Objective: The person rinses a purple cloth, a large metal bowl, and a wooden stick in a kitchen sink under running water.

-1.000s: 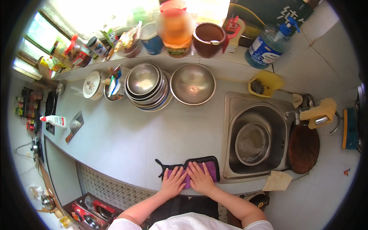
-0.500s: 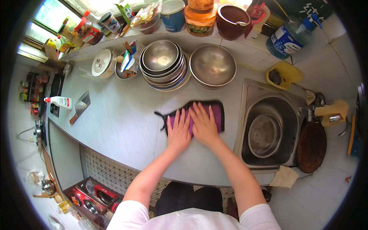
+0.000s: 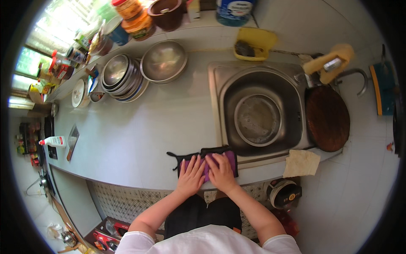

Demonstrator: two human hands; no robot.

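A purple cloth [image 3: 231,160] with black edging lies on the pale countertop [image 3: 139,139], close to its front edge and beside the sink's near left corner. My left hand [image 3: 191,174] rests on the cloth's left half, fingers stretched out and slightly spread. On its right half lies my right hand [image 3: 220,170], pressed down with the fingers spread. Both palms face down and neither hand grips the cloth. A black loop sticks out from the cloth's left end. The part of the cloth beneath the hands is hidden.
At right, the steel sink [image 3: 296,127] holds a metal basin [image 3: 258,120] of cloudy water. A round wooden board [image 3: 327,118] leans beside it. Stacked bowls [image 3: 116,70] and a large steel bowl [image 3: 164,61] stand at the back. A cleaver [image 3: 72,142] and white bottle [image 3: 55,141] lie far left.
Both hands have drawn the cloth toward me, from the middle of the counter to its front edge. The cloth's far edge now looks folded or bunched. The view has shifted right.
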